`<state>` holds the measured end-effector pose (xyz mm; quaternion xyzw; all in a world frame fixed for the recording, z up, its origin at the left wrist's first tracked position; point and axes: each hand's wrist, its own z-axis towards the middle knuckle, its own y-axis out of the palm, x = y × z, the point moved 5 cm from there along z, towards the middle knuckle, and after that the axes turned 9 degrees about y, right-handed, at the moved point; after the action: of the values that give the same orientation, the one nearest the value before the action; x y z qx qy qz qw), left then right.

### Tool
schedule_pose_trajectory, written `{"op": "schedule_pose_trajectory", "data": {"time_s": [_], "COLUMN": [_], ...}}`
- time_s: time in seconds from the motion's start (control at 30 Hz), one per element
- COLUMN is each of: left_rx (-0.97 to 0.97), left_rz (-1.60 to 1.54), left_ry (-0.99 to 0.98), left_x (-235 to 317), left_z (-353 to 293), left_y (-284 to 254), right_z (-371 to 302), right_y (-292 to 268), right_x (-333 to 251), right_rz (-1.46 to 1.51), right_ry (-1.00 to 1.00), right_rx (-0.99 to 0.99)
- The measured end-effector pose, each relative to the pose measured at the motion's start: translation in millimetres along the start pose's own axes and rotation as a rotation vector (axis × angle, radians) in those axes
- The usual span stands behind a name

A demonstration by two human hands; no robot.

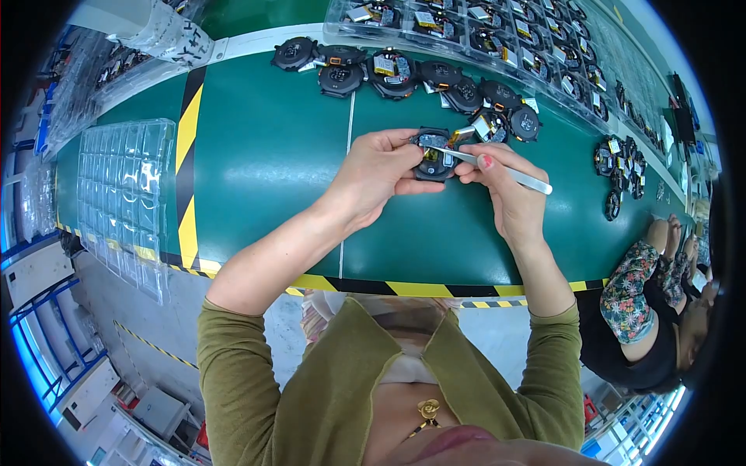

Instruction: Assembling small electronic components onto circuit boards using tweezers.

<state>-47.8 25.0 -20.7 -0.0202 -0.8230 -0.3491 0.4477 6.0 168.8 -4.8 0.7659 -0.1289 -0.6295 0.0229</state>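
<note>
My left hand (379,169) grips the edge of an opened black smartwatch case (432,172), whose inner parts face up. In my right hand (509,177) is a pair of silver tweezers (531,182), held between thumb and fingers, with the tips over the inside of the case. A small part with an orange flex strip (461,137) sticks up at the case's upper right, close to my right fingers. Whether the tweezer tips pinch anything is too small to tell.
Several black watch cases (339,78) lie in a row beyond my hands. Behind them stands a clear tray (466,39) full of opened watches. A clear compartment tray (124,194) overhangs the table's left edge. Another person (633,311) sits at right, near more watch parts (620,167).
</note>
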Motion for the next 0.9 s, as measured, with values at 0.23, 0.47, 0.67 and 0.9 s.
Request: {"op": "schedule_pose_trajectory", "data": {"time_s": [0.23, 0.47, 0.67, 0.9], "left_rx": [0.009, 0.020, 0.023, 0.035], "left_rz": [0.014, -0.051, -0.041, -0.069], "left_ry": [-0.033, -0.016, -0.014, -0.012], "left_x": [-3.4, -3.8, -5.8, -5.2], "left_z": [1.2, 4.1, 3.2, 2.9], "left_y": [-2.2, -4.0, -4.2, -3.9], "right_z": [0.1, -5.8, -4.0, -5.2], "right_y": [-0.4, 3.9, 5.0, 2.6], "right_x": [3.6, -4.9, -2.0, -4.1], "right_rz": [0.036, -0.125, -0.084, -0.137], "right_ry": [0.020, -0.136, -0.103, -0.131], "right_rx": [0.026, -0.020, 0.012, 0.010]}}
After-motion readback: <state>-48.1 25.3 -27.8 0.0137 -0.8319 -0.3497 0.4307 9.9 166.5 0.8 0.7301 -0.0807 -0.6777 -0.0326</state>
